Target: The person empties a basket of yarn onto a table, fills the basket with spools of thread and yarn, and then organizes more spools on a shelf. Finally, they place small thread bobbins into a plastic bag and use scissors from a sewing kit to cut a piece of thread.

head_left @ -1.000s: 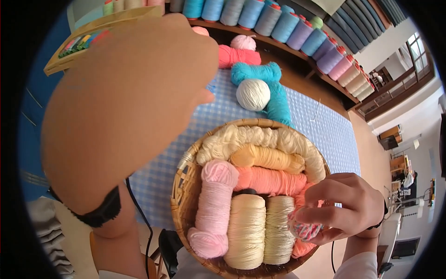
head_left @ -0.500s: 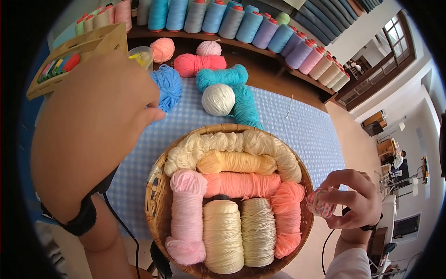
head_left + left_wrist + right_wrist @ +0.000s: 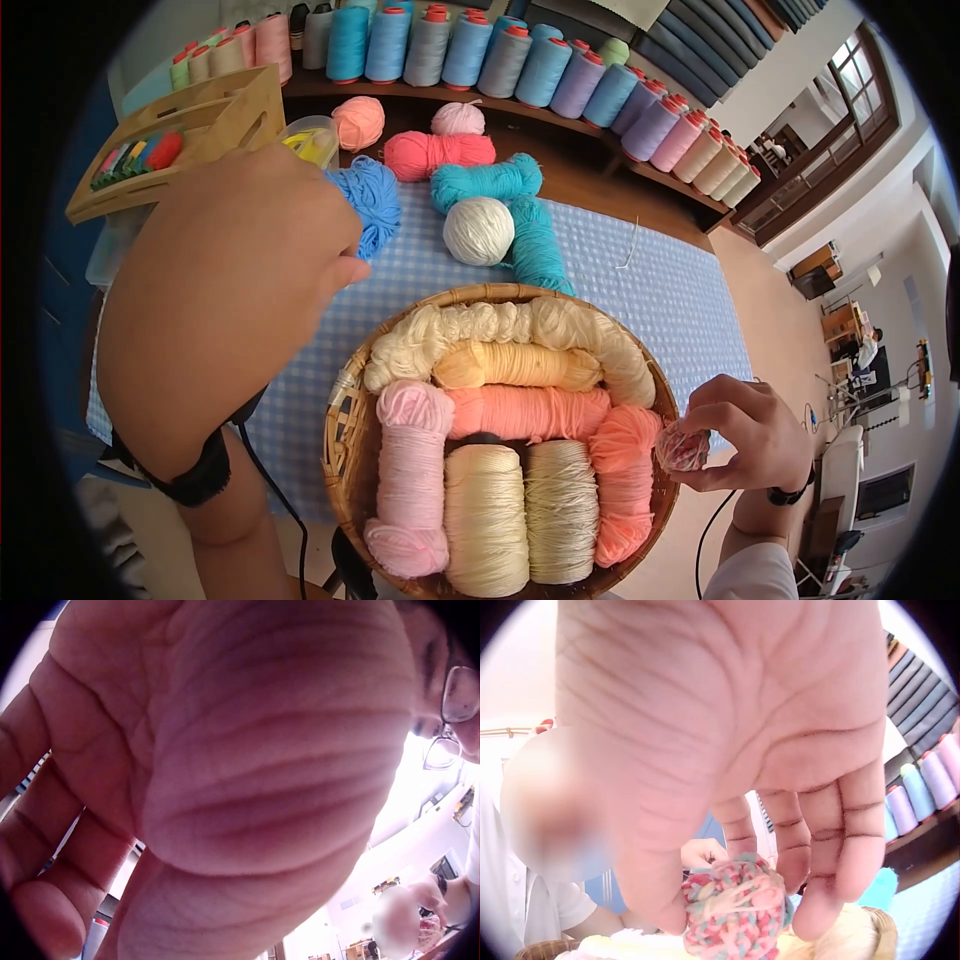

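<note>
My right hand pinches a small ball of multicoloured yarn between thumb and fingers, at the right rim of a round wicker basket. In the right wrist view the ball shows pink, red and teal strands. The basket holds a pale pink skein, two cream cones, coral skeins, a yellow skein and a cream hank along the far side. My left hand is raised over the table's left side, overlapping a blue skein. In the left wrist view its fingers bend loosely, holding nothing.
A blue gingham cloth covers the table. Behind the basket lie a white ball, teal skeins and a red-pink skein. A wooden box stands far left, and thread cones line a shelf behind.
My right hand has moved from over the basket's coral skein out to its right rim with the ball. The left hand appears lower, uncovering the blue skein and wooden box as the head view shifted.
</note>
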Action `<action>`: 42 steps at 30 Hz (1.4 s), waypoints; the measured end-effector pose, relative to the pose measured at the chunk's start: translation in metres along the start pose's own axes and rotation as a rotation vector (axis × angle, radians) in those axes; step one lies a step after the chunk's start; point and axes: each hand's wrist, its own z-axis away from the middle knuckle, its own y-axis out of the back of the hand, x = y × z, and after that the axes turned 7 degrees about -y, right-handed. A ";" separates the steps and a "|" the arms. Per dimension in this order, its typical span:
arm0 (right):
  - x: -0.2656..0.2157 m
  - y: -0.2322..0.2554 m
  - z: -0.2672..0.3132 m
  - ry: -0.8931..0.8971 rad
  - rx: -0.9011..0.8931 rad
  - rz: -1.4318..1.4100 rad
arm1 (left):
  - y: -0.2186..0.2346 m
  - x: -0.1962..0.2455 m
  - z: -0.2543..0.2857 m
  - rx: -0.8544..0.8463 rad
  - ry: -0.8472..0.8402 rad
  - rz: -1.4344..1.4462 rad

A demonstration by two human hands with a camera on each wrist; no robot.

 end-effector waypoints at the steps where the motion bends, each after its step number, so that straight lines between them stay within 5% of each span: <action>1: -0.002 0.000 0.000 -0.022 -0.014 0.019 | 0.002 0.000 -0.001 -0.030 -0.009 -0.012; 11: 0.007 -0.002 0.002 -0.157 -0.234 0.038 | 0.001 -0.002 0.000 -0.047 -0.003 -0.013; 32: 0.013 -0.019 0.007 -0.166 -0.203 0.014 | 0.004 0.008 -0.015 -0.305 0.025 -0.140; 35: 0.012 -0.018 0.006 -0.220 -0.233 -0.009 | -0.005 0.007 -0.006 -0.120 -0.042 -0.050; 39: 0.013 -0.018 0.006 -0.216 -0.232 -0.017 | -0.020 0.011 -0.011 -0.110 -0.181 0.046; 41: 0.014 -0.022 0.006 -0.172 -0.166 -0.036 | -0.023 0.012 -0.022 -0.418 -0.142 0.148; 42: 0.011 -0.021 0.005 -0.172 -0.166 -0.037 | -0.027 0.011 -0.024 -0.418 -0.143 0.148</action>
